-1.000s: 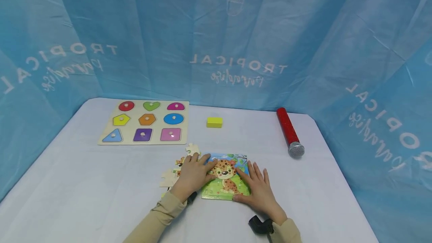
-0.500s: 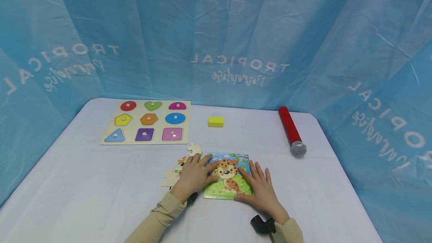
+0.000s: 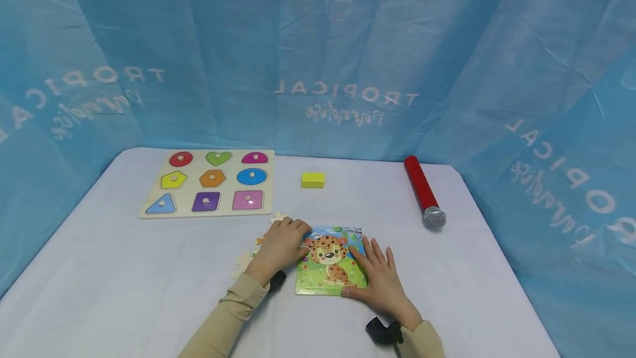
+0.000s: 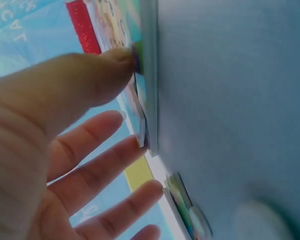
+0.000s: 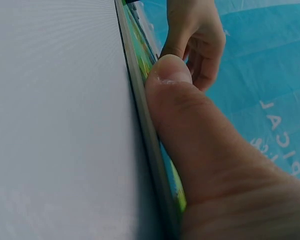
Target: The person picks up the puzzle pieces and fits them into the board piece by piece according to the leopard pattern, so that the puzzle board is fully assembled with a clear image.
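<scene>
Leopard puzzle [image 3: 332,264] flat on white table [image 3: 124,269], near front, between left hand [image 3: 278,247] and right hand [image 3: 383,286]. Main change against half a second ago: left hand, drawn back a little toward puzzle's upper left corner, fingers more bent than before, more of leopard's head uncovered. Then: fingers stretched over puzzle's left part, nearly to leopard's face. Now: thumb and fingertips just over left margin and corner. In left wrist view, thumb on puzzle's left margin, other fingers curved and set apart, one tip at thin raised edge [image 4: 141,127] above the board; pinched or only touched, cannot tell. Right hand much as before: fingers spread wide, along right side of puzzle, thumb at lower right, nothing gripped. Close up in right wrist view, thumb laid over puzzle's edge. Puzzle itself in same place and same lie as earlier. Loose pieces [image 3: 242,263] left of puzzle, partly behind left hand, less of them showing than half a second ago. Further back, unchanged on table: shape board [image 3: 231,184] at left with coloured knobbed shapes, yellow block [image 3: 312,180] beyond puzzle, red microphone [image 3: 422,189] at right, silver head toward front. Blue curtain [image 3: 248,32] behind, mirrored lettering on it. Whole head view slid slightly sideways since then, from camera motion.
</scene>
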Available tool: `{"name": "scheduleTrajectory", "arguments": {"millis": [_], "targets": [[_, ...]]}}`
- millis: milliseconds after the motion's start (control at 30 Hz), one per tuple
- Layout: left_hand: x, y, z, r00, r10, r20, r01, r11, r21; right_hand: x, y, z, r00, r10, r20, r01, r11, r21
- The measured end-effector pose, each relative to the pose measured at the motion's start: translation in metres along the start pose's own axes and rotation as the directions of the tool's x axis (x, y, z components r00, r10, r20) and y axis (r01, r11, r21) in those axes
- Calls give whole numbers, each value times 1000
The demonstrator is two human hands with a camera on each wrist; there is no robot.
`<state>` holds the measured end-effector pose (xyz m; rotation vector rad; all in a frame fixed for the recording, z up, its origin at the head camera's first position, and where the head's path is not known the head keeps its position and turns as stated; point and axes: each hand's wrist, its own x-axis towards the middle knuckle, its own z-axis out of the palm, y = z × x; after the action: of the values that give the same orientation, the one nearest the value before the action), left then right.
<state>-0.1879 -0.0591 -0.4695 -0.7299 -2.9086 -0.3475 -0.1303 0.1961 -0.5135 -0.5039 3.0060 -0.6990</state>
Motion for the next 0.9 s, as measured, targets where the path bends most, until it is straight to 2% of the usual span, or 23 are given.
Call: {"name": "scheduleTrajectory", "arguments": {"millis": [233,367,600,700,800,900], "targets": [[1,-3,-2,997,27,-66,-26,1000,16,0,-2,-1,1000,10,6,-10,1000,4],[3,0,-3,998,41,-56,-41,999,9,1,-3,0,1000,4,5,-4,1000,4],[-1,8,-1,998,37,46,-42,993,111,2,-5,4,1000,-7,25,7,1000,12],[-6,12,-2,992,73,102,-81,994,78,1,-5,4,1000,-14,14,14,1000,6],[-9,18,-3,978,113,174,-116,993,8,0,-4,3,1000,-21,-16,21,1000,-6],[-11,24,-3,965,106,238,-105,994,-14,0,-2,2,999,-27,-26,27,1000,-9]]}}
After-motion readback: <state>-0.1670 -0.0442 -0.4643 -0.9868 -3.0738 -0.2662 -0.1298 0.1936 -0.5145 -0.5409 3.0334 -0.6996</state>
